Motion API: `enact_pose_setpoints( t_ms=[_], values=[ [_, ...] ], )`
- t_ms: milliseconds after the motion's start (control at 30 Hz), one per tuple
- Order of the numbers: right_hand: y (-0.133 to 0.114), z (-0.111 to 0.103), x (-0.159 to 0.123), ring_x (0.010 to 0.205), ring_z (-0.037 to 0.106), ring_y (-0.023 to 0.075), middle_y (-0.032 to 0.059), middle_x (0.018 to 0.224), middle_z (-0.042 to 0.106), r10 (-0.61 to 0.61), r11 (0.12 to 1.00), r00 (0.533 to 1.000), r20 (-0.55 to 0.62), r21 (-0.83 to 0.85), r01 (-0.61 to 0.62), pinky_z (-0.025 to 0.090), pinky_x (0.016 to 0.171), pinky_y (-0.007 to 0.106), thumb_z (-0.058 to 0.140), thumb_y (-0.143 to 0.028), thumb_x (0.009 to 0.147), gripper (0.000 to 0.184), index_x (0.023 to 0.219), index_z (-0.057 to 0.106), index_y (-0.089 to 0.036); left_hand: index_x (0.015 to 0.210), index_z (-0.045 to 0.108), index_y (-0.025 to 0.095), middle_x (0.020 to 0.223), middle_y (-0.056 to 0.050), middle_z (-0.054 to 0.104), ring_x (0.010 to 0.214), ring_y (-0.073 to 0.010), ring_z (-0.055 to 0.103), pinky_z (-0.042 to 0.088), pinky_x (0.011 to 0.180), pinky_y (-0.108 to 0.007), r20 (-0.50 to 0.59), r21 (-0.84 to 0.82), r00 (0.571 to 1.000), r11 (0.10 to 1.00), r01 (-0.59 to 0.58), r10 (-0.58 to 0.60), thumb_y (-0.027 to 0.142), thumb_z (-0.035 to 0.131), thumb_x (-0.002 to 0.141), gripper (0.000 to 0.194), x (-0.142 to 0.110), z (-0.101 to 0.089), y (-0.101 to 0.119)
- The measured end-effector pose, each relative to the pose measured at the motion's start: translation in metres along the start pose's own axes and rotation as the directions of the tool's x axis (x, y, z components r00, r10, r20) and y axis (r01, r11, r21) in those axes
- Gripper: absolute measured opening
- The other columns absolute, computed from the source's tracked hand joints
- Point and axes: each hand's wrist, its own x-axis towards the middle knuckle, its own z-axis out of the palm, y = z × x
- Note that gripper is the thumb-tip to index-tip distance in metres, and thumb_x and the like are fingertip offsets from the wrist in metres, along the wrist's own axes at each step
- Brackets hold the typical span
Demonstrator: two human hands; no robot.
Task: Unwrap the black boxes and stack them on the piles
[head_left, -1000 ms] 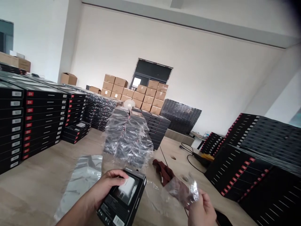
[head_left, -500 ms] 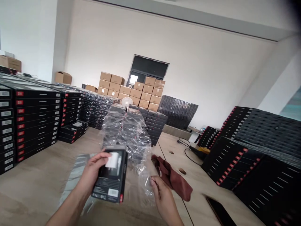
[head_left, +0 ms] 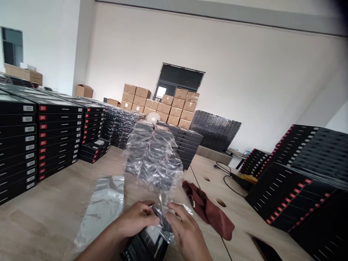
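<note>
Though unclear, fingers (head_left: 176, 210) near-closed on bag (head_left: 168, 236)

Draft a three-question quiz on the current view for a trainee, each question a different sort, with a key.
1. Multiple choice: where do the left hand and right hand come together?
A) Over the phone
B) At the far end of the black box
C) On the black cable

2. True or false: the flat silvery plastic lies to the left of the black box, and the dark red cloth to the right of it.

3. Fill the blank: behind the white fan stand stacked brown ____.

Key:
1. B
2. True
3. Cartons
</note>
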Motion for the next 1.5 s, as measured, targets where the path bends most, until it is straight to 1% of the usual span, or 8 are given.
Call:
enact_pose_setpoints(
  t_ms=[233, 300, 400, 500, 933, 1133, 1267, 1500],
  values=[
    [-0.009, 0.001, -0.003, 0.101, 0.060, 0.0228, 0.0081, 0.109, 0.062, 0.102, 0.991, 0.992, -0.071, 0.093, -0.096, 0.051, 0.086, 0.033, 0.062, -0.033, 0.082, 0.033, 0.113, 0.057, -0.024, 0.074, 0.074, 0.013, 0.074, -0.001, 0.066, 0.069, -0.0155, 0.054, 0.039, 0.069, -0.024, -0.042, -0.185, 0.996, 0.980, 0.069, -0.078, 0.035, 0.073, 0.064, 0.024, 0.004, 0.003, -0.011],
    [-0.011, 0.001, -0.003, 0.098, 0.059, 0.0231, 0.0066, 0.106, 0.062, 0.093, 0.990, 0.995, -0.021, 0.107, -0.090, 0.050, 0.083, 0.033, 0.070, -0.032, 0.075, 0.039, 0.111, 0.058, -0.025, 0.074, 0.074, 0.013, 0.071, -0.001, 0.065, 0.066, -0.0153, 0.053, 0.039, 0.065, -0.024, -0.086, -0.206, 0.990, 0.974, 0.096, -0.116, 0.035, 0.074, 0.062, 0.025, 0.005, 0.002, -0.012],
    [-0.009, 0.004, -0.003, 0.082, 0.058, 0.0187, 0.0022, 0.086, 0.062, 0.106, 0.990, 0.994, 0.031, 0.095, -0.108, 0.047, 0.074, 0.030, 0.058, -0.016, 0.081, 0.011, 0.086, 0.062, -0.024, 0.069, 0.073, 0.013, 0.072, -0.002, 0.064, 0.067, -0.0158, 0.053, 0.038, 0.063, -0.024, -0.120, -0.224, 0.984, 0.969, 0.106, -0.136, 0.037, 0.075, 0.060, 0.026, 0.006, 0.001, -0.013],
    [-0.002, 0.009, -0.005, 0.074, 0.055, 0.0172, 0.0011, 0.074, 0.058, 0.134, 0.988, 0.991, -0.008, 0.076, -0.133, 0.043, 0.068, 0.029, 0.048, -0.006, 0.082, 0.021, 0.070, 0.055, -0.022, 0.066, 0.073, 0.014, 0.090, -0.005, 0.067, 0.083, -0.0198, 0.057, 0.039, 0.071, -0.025, -0.111, -0.200, 0.988, 0.976, 0.087, -0.111, 0.037, 0.076, 0.059, 0.025, 0.006, 0.003, -0.014],
    [-0.006, 0.014, 0.000, 0.077, 0.055, 0.0171, 0.0004, 0.074, 0.059, -0.025, 0.981, 0.999, -0.034, 0.191, 0.032, 0.043, 0.066, 0.029, 0.042, -0.004, 0.083, 0.025, 0.068, 0.047, -0.022, 0.068, 0.071, 0.012, 0.059, 0.000, 0.062, 0.058, -0.0143, 0.052, 0.035, 0.059, -0.025, -0.097, -0.297, 0.961, 0.929, 0.222, -0.260, 0.027, 0.073, 0.057, 0.019, 0.008, 0.004, -0.024],
    [-0.002, 0.019, -0.003, 0.077, 0.056, 0.0185, 0.0029, 0.082, 0.060, 0.047, 0.997, 0.979, -0.196, 0.063, -0.035, 0.043, 0.069, 0.031, 0.041, -0.005, 0.084, 0.025, 0.094, 0.056, -0.023, 0.068, 0.070, 0.011, 0.061, -0.002, 0.063, 0.058, -0.0144, 0.053, 0.037, 0.061, -0.026, -0.015, -0.366, 0.968, 0.903, 0.226, -0.249, 0.028, 0.077, 0.052, 0.024, 0.007, 0.003, -0.022],
    [0.005, 0.021, -0.005, 0.065, 0.051, 0.0170, 0.0000, 0.066, 0.053, 0.090, 0.994, 0.967, -0.239, -0.041, -0.102, 0.038, 0.065, 0.030, 0.042, -0.003, 0.078, 0.025, 0.065, 0.050, -0.022, 0.061, 0.065, 0.012, 0.053, 0.002, 0.056, 0.052, -0.0113, 0.046, 0.031, 0.054, -0.024, -0.065, -0.277, 0.950, 0.920, 0.278, -0.306, 0.029, 0.079, 0.048, 0.026, 0.006, 0.005, -0.024],
    [0.019, 0.007, -0.014, 0.076, 0.056, 0.0198, 0.0002, 0.078, 0.062, 0.314, 0.917, 0.933, 0.174, 0.198, -0.345, 0.042, 0.069, 0.029, 0.066, -0.015, 0.061, 0.016, 0.073, 0.059, -0.023, 0.060, 0.060, 0.015, 0.054, 0.004, 0.055, 0.055, -0.0116, 0.045, 0.031, 0.056, -0.024, -0.231, -0.198, 0.933, 0.952, 0.233, -0.277, 0.032, 0.078, 0.048, 0.028, 0.012, 0.005, -0.033]
  ],
)
